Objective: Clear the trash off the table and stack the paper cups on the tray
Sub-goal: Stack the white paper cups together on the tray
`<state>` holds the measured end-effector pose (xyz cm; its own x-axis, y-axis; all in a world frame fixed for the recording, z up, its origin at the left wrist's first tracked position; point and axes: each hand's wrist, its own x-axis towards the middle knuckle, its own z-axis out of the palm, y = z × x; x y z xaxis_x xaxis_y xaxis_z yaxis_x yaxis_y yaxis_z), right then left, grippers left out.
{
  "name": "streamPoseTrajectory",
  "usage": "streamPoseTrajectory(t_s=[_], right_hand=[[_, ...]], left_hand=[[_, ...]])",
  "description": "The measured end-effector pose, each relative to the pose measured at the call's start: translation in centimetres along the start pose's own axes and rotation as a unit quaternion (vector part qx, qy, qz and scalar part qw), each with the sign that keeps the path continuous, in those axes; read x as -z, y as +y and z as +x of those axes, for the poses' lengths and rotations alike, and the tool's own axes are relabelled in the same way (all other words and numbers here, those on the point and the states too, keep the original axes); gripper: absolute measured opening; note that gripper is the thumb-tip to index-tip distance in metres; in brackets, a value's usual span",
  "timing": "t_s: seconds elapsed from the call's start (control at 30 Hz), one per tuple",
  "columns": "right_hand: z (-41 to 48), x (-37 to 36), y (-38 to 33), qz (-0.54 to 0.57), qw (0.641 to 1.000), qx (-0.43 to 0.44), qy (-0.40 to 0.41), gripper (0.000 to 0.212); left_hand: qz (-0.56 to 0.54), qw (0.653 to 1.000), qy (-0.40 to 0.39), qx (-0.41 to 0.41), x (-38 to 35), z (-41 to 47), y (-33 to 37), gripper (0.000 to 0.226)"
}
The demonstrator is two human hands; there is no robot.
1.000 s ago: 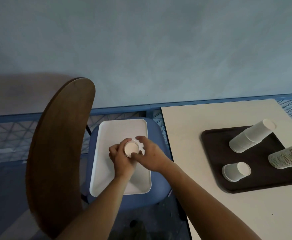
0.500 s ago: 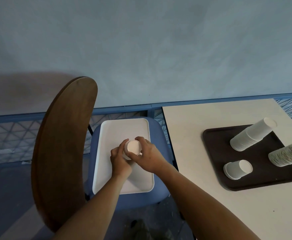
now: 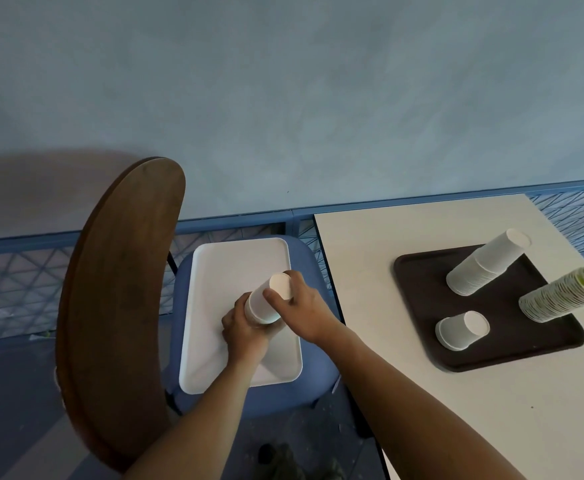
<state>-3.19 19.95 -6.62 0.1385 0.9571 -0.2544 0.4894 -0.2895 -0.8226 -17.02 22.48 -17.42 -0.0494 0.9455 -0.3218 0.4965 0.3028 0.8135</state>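
Over the white tray (image 3: 228,265), left hand (image 3: 244,336) and right hand (image 3: 304,313) fingers (image 3: 270,296) clasp half-hidden cups (image 3: 261,308).

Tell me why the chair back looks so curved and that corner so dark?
Head view: the wide-angle lens likely exaggerates the bend of the chair back; light reaches the table, while a soft shadow dims the wall behind it.

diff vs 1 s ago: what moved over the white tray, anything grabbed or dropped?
The white cup rose between the hands, tilting up and right: earlier only its round end showed, now its side wall does. The right hand pinches its upper part, the left hand grips its lower end; nothing let go. Unchanged: white tray, dark tray with white stack, single cup and patterned stack.
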Motion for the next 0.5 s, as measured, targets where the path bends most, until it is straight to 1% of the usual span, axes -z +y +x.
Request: streamPoseTrajectory(t_s=[0.1, 0.23, 0.33, 0.4, 0.5], right_hand=[[-0.7, 0.8, -0.4, 0.016, 0.999, 0.029, 0.026, 0.057], [-2.2, 2.6, -0.3, 0.039, 0.993, 0.061, 0.094, 0.069], [-3.6, 4.7, 0.2, 0.055, 0.990, 0.063, 0.114, 0.062], [-4.8, 6.4, 0.7, 0.057, 0.991, 0.060, 0.109, 0.053], [-6.8, 9.7, 1.6, 0.068, 0.991, 0.060, 0.100, 0.049]], left_hand=[[-0.002, 1.000, -0.009, -0.020, 0.2, -2.1, 1.9, 0.097], [-0.015, 0.999, -0.017, -0.049, -0.3, -4.3, 3.1, 0.089], [-0.036, 0.996, -0.061, -0.061, -0.8, -6.5, 4.4, 0.081], [-0.042, 0.993, -0.097, -0.060, -1.3, -8.1, 5.7, 0.077], [-0.046, 0.986, -0.143, -0.074, -2.4, -10.3, 7.6, 0.075]])
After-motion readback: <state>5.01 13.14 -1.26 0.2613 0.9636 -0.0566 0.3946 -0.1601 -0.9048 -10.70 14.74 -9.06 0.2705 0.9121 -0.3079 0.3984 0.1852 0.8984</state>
